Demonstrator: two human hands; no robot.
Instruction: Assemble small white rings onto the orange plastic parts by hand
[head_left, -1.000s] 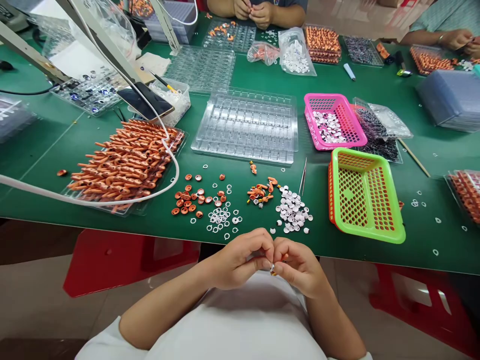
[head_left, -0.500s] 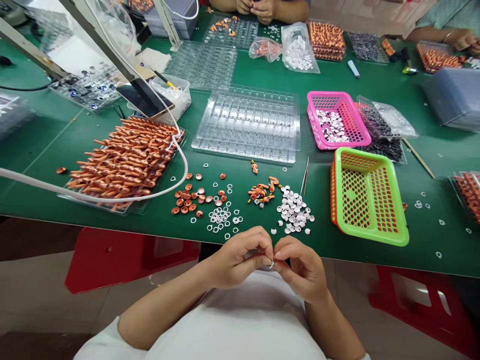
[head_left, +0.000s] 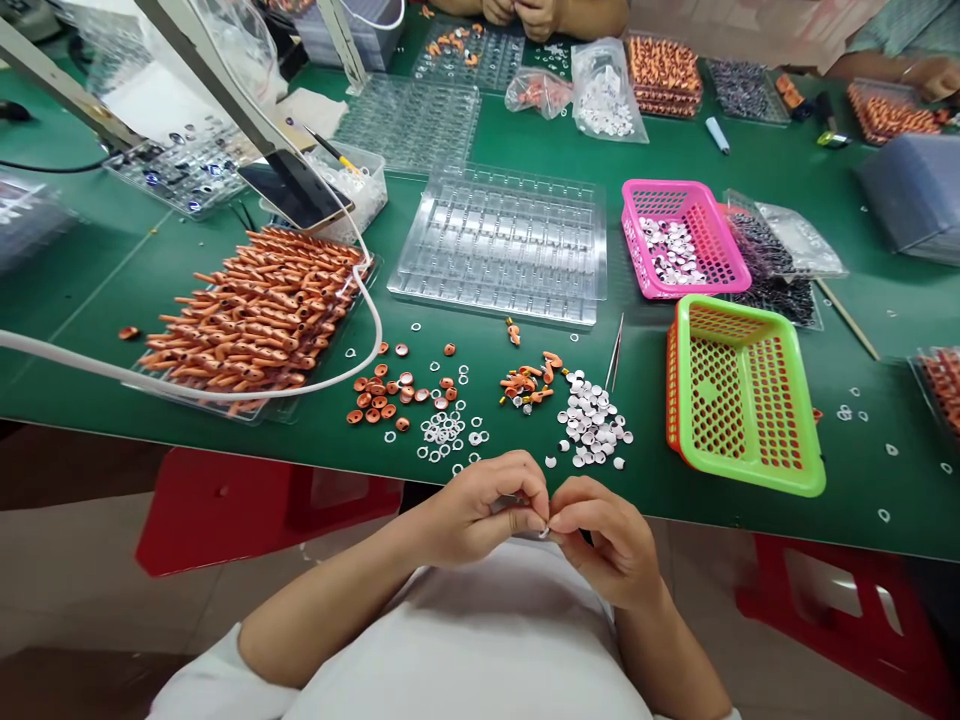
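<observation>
My left hand [head_left: 499,510] and my right hand [head_left: 604,535] meet in front of my body, just off the table's near edge. Both are closed in a pinch on one small white ring [head_left: 544,533], mostly hidden by the fingertips. Beyond the left hand lie loose white rings [head_left: 444,432] and round copper-coloured caps [head_left: 375,395]. Past the right hand spreads a heap of small white discs [head_left: 592,420], with metal tweezers [head_left: 615,353] behind it. Between these groups sit small orange curved parts [head_left: 527,382], some with yellow ends.
A tray piled with copper-coloured parts [head_left: 259,310] stands left, crossed by a white cable [head_left: 315,388]. Clear plastic trays [head_left: 499,250] lie ahead. To the right are a pink basket [head_left: 739,262] and a green basket [head_left: 806,420]. A co-worker's hands [head_left: 525,14] are across the table.
The view has shifted slightly, so the table's things sit a little further right. My hands keep their pinch on the ring, with the right fingers moved slightly.
</observation>
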